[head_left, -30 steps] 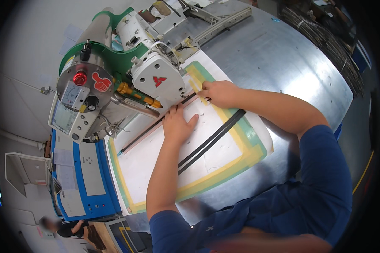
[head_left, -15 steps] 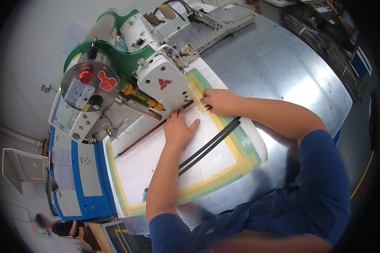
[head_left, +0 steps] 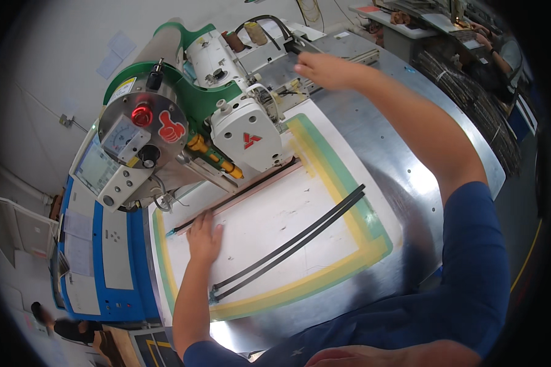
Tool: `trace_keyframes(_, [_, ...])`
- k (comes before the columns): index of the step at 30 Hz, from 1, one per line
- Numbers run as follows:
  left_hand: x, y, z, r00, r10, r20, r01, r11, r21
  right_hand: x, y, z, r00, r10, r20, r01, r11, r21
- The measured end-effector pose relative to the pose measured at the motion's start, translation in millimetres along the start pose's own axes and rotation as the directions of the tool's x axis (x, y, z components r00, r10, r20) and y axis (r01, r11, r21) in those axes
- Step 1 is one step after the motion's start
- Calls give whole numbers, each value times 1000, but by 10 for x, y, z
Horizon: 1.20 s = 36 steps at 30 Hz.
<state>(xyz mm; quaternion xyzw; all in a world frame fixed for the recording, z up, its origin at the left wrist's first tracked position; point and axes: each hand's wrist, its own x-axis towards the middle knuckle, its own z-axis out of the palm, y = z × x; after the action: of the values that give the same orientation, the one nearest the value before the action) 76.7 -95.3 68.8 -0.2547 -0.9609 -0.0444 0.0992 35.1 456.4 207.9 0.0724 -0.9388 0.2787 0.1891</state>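
Note:
My left hand (head_left: 205, 238) lies open on the white work sheet (head_left: 257, 220), thumb apart. Its fingertips are at a long black strip (head_left: 245, 189), which runs along a pinkish-brown edging beneath the machine head. My right hand (head_left: 327, 70) is raised over the machine's rail at the back, its fingers curled. Whether anything is inside them is hidden. Two more narrow black strips (head_left: 288, 244) lie side by side, slanting across the sheet nearer me. Yellow and green tape (head_left: 349, 226) borders the sheet. The white sewing machine head (head_left: 245, 137) stands beyond the slot.
A round gauge housing (head_left: 142, 122) with a red knob hangs at the left, above a blue-and-white cabinet (head_left: 113, 257). The metal table (head_left: 404, 140) curves to the right. Dark bundled strips (head_left: 471, 98) stand beyond it. Two people are in the background.
My right hand has left the right end of the black strip and risen towards the machine's back. My left hand has slid left along the strip. The whole view has shifted a little.

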Motion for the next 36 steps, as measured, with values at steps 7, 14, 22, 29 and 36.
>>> trace_keyframes(7, [-41, 53, 103, 983, -135, -120, 128, 990, -66, 871, -754, 59, 979, -183, -85, 178, 982, -64])
trace_keyframes(14, [-34, 53, 100, 982, -129, -136, 121, 991, -65, 1520, -1022, 245, 992, 129, -9, -128, 990, 60])
trace_keyframes(22, [-46, 13, 59, 983, -127, -130, 120, 991, -64, 1491, -1061, 446, 953, 302, 2, -290, 916, 277])
trace_keyframes(29, [-11, -3, 126, 986, -90, -138, 82, 995, -60, 1509, -854, 536, 976, 202, -78, -186, 966, 182])
trace_keyframes(36, [-16, -77, 149, 978, -121, -171, 112, 992, -62, 397, -64, 634, 919, 349, -181, -313, 928, 202])
